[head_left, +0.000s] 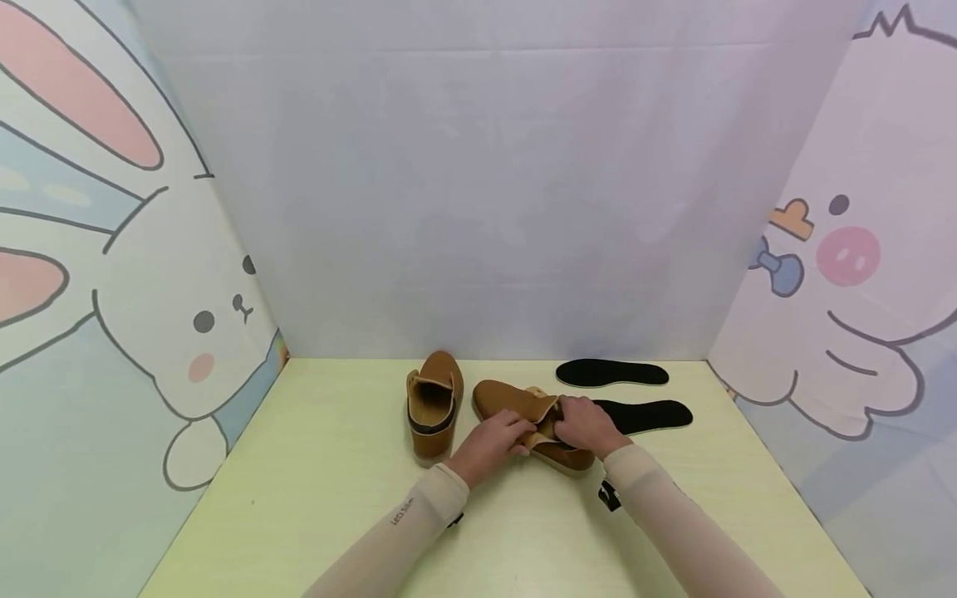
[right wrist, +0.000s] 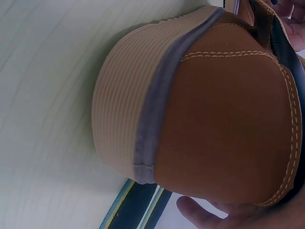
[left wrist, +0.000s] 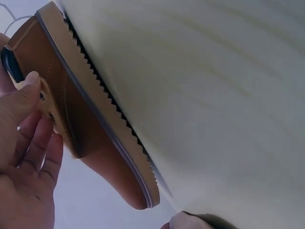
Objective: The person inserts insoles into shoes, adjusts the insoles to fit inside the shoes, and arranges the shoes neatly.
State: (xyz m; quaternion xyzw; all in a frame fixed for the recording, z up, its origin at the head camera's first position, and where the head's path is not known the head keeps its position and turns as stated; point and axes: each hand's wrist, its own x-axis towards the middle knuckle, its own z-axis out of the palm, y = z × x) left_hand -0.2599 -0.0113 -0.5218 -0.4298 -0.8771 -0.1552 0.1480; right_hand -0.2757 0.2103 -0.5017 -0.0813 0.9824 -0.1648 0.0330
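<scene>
A brown leather shoe (head_left: 506, 400) with a ribbed tan sole lies on the table between both hands, its toe to the far left. My left hand (head_left: 488, 450) pinches the edge of its lace flap, thumb outside, as the left wrist view shows. From the heel side my right hand (head_left: 588, 425) reaches over the shoe's opening and grips it near the tongue; those fingertips are partly hidden. In the right wrist view the heel (right wrist: 224, 129) fills the middle, with part of the right hand (right wrist: 243, 217) below.
The matching brown shoe (head_left: 441, 367) stands upright to the left, toe away. Two black insoles lie at the right: one insole (head_left: 611, 373) at the back, the other insole (head_left: 652, 416) partly behind the right hand. Printed side panels and a white back sheet (head_left: 493, 208) enclose the table (head_left: 314, 465).
</scene>
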